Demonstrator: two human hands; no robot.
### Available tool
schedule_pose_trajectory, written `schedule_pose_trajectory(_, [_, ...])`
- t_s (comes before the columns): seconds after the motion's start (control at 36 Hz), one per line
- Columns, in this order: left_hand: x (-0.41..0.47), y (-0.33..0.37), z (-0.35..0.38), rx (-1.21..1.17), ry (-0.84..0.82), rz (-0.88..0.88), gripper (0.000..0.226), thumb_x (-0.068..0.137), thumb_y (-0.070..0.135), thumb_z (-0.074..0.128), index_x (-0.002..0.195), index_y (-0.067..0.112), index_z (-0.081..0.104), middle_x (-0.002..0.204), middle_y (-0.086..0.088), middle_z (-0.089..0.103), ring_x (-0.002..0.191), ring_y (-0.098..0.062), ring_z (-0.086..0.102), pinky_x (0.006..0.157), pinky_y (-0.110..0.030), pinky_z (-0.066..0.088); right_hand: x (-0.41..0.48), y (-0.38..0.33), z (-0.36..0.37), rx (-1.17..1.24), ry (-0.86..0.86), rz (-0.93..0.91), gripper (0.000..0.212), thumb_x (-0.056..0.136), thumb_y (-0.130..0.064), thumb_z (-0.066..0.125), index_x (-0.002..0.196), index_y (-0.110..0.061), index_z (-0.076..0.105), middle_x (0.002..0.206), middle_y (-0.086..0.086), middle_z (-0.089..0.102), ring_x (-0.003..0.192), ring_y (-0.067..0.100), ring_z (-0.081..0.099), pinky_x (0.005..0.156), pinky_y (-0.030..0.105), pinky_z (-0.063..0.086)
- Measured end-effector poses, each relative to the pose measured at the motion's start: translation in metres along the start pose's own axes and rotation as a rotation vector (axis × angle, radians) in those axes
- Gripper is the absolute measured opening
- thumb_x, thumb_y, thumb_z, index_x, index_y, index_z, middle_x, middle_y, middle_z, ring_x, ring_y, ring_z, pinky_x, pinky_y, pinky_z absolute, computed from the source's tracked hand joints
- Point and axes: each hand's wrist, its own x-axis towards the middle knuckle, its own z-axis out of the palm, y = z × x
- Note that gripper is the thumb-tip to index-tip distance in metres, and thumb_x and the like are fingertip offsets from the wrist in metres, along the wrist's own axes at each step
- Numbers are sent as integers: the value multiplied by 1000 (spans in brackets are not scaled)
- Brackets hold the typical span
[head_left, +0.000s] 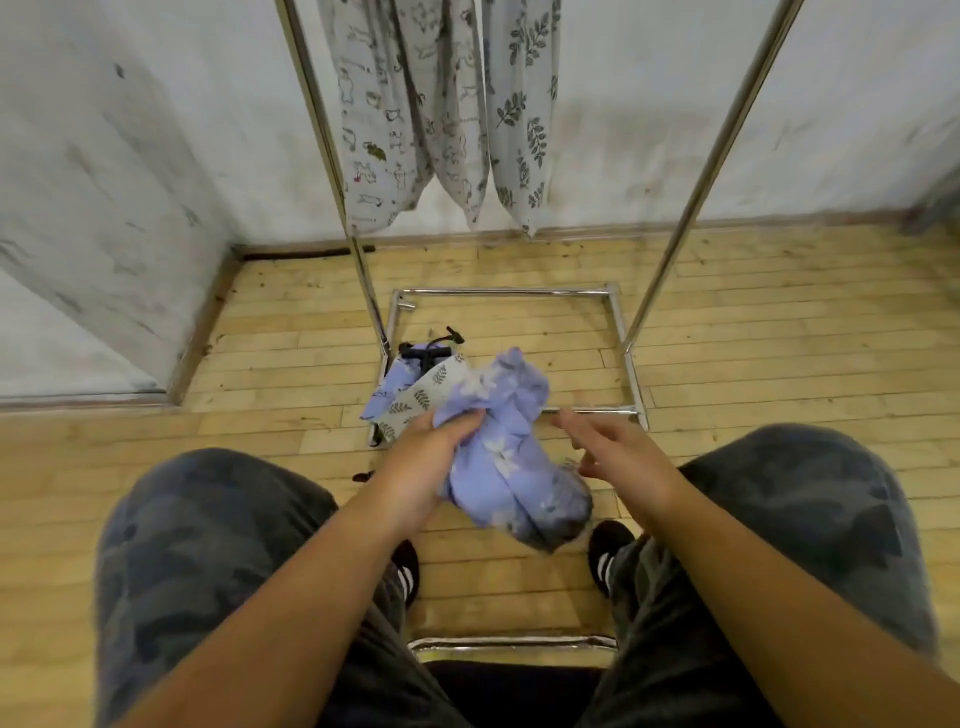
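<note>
Holding a bunched lilac cloth (509, 447) up in front of the rack (696, 192).

Gripped in the curled fingers of the left hand (431, 457), in mid-air between the knees and above the wooden floor (260, 338), just short of the rack's base frame; kept bunched rather than spread, probably for want of a second grip to shake it out. Just beside it, the right hand (618, 457), holding nothing, fingers loosely spread and angled toward the cloth, likely placed to catch a free edge. Behind, a heap of lilac and leaf-print fabric (410, 395) with a black hanger (423, 354) on top, lying at the frame's left side, within easy reach. Higher up, printed cloths (415, 104) hanging from the rack, hinting at where this one belongs.
</note>
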Motion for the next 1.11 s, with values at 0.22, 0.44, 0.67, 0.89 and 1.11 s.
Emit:
schedule_pose_trajectory(0.22, [2, 9, -5, -408, -79, -233, 38, 106, 38, 50, 129, 14, 68, 130, -17, 70, 111, -31, 69, 98, -46, 53, -12, 24, 17, -487, -332, -13, 36, 85, -56, 76, 108, -30, 76, 105, -12, 78, 99, 6, 71, 91, 34, 57])
schedule_pose_trajectory(0.44, [-1, 2, -2, 232, 177, 13, 94, 88, 72, 61, 161, 29, 20, 154, 8, 42, 137, -16, 45, 112, -38, 36, -16, 12, 20, 39, -116, 88, 45, 96, -54, 61, 103, -14, 81, 101, 12, 79, 97, 27, 75, 88, 35, 54])
schedule_pose_trajectory(0.67, [-24, -13, 13, 470, -425, 123, 66, 90, 54, 71, 149, 42, 43, 144, 20, 56, 132, 0, 54, 110, -27, 46, -11, 13, 27, 91, -77, 220, 57, 99, -60, 50, 117, -11, 72, 96, 7, 76, 84, 22, 69, 65, 32, 57])
schedule_pose_trajectory(0.89, [-9, -15, 11, 600, -87, 207, 21, 100, 33, 62, 121, 34, 63, 115, 12, 68, 89, 2, 66, 68, -12, 49, -14, 7, 26, -66, 151, 129, 51, 98, -59, 54, 81, -17, 77, 74, 6, 74, 72, 25, 68, 60, 26, 49])
schedule_pose_trajectory(1.11, [-3, -16, 7, 619, 44, 233, 14, 101, 29, 61, 95, 25, 72, 81, 9, 68, 70, -10, 60, 62, -23, 46, -2, 18, 19, -26, 194, 133, 58, 94, -60, 60, 69, -11, 79, 52, -7, 61, 59, 20, 59, 68, 37, 54])
